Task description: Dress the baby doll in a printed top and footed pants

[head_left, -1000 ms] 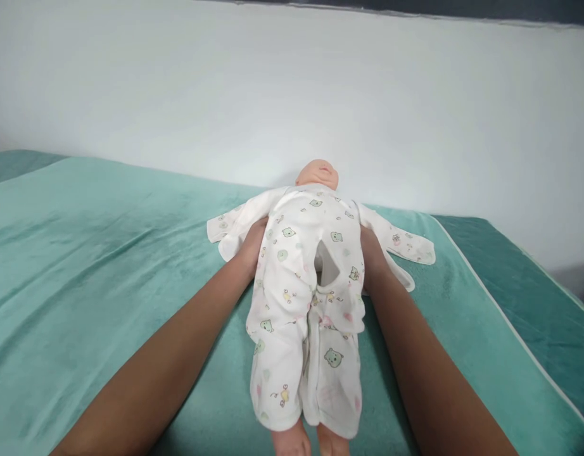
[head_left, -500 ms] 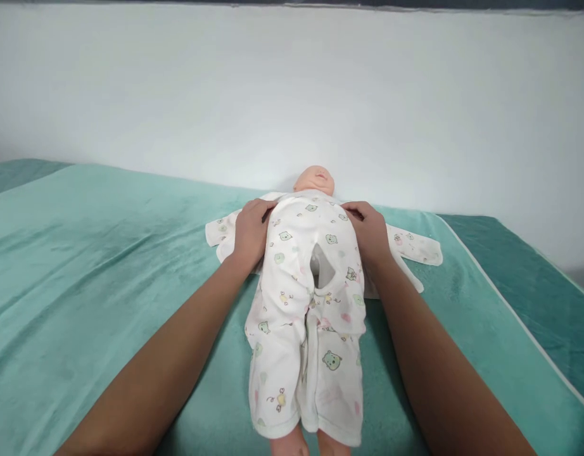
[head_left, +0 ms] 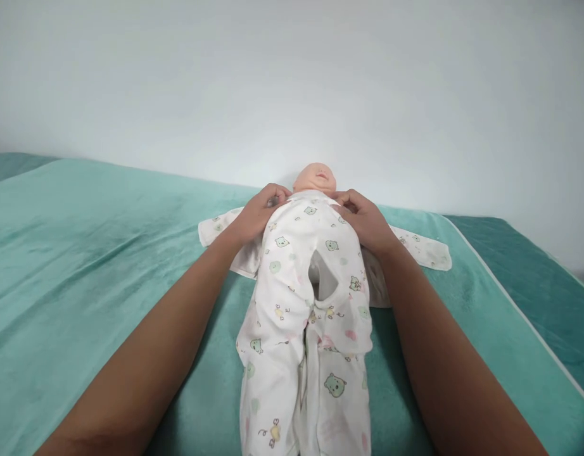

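A baby doll (head_left: 315, 177) lies on its back on a teal blanket (head_left: 97, 247), head toward the wall. It wears a white romper (head_left: 301, 297) printed with small green bears; the empty sleeves lie spread to both sides. My left hand (head_left: 256, 215) rests on the doll's left shoulder area, fingers curled on the romper's collar edge. My right hand (head_left: 363, 218) sits on the other shoulder, fingers pinching the cloth near the neck. A gap in the romper's front shows at the belly.
A pale wall (head_left: 292, 82) runs right behind the doll's head. The blanket's white-piped edge (head_left: 515, 316) slants down the right side, with a darker teal surface (head_left: 548, 278) beyond it.
Both hands slid up from the doll's sides to its shoulders and closed on the collar cloth. The view moved closer, so the doll's feet dropped out of frame.
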